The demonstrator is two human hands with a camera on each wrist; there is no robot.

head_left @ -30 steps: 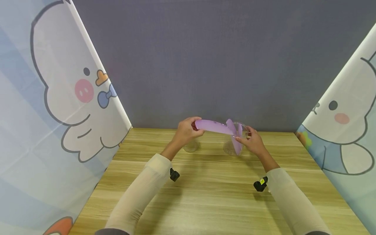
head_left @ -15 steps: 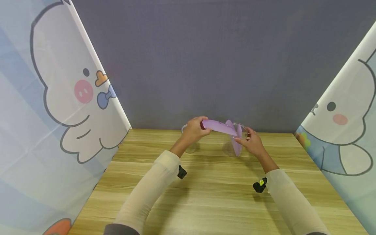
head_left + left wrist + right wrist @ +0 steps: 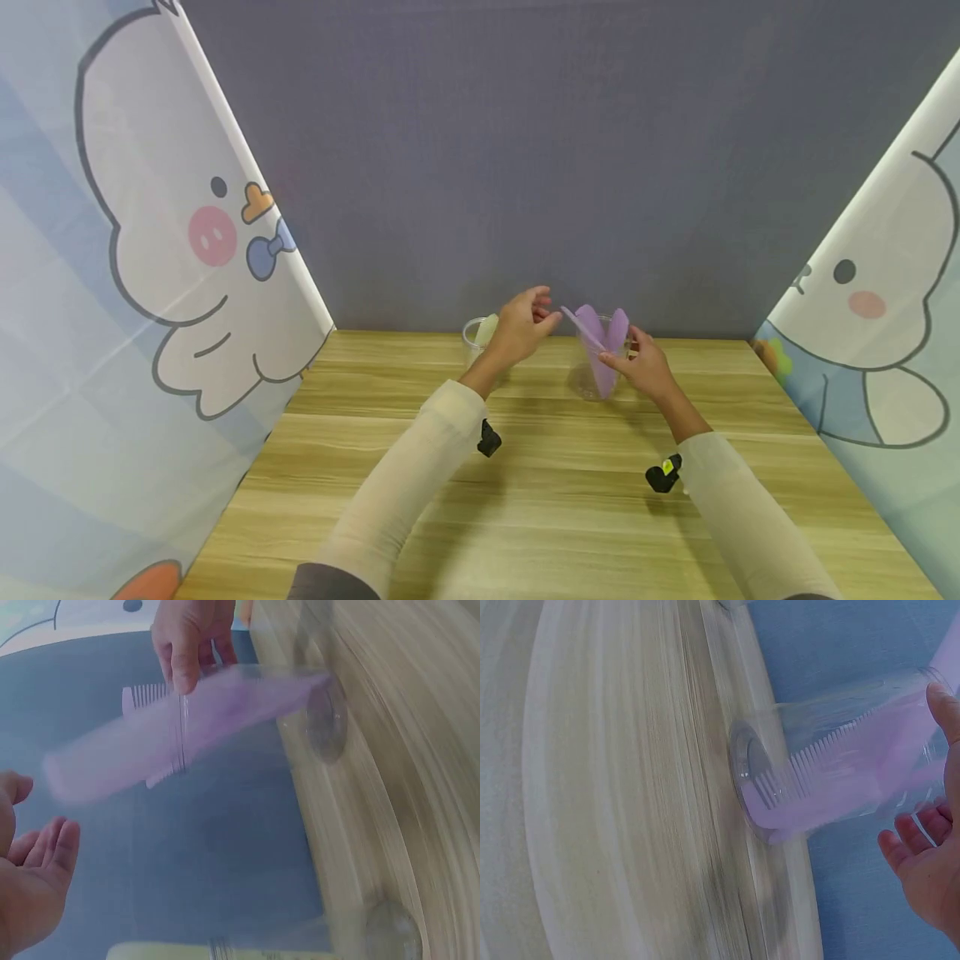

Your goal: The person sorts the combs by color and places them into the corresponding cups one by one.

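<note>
A clear plastic cup [image 3: 582,382] stands upright at the back of the table, right of centre, with several purple combs [image 3: 606,362] leaning in it and sticking up past the rim. Comb teeth show through the cup wall in the right wrist view. My right hand [image 3: 647,364] grips the cup near its rim, thumb on the near side and fingers on the far side. To the left of the cup hovers my left hand [image 3: 523,323], fingers loosely curved and apart from the nearest comb [image 3: 105,765], with nothing in its grasp.
A second clear cup [image 3: 470,335] holding a pale yellow-green comb [image 3: 486,330] stands behind the left forearm. Behind both cups rises a grey panel [image 3: 480,167]. Cartoon-printed curtains [image 3: 172,275] flank the wooden table [image 3: 540,500].
My left hand moves right and lets go of the purple comb it held, which now leans in the cup with the others. The right hand stays on the cup.
</note>
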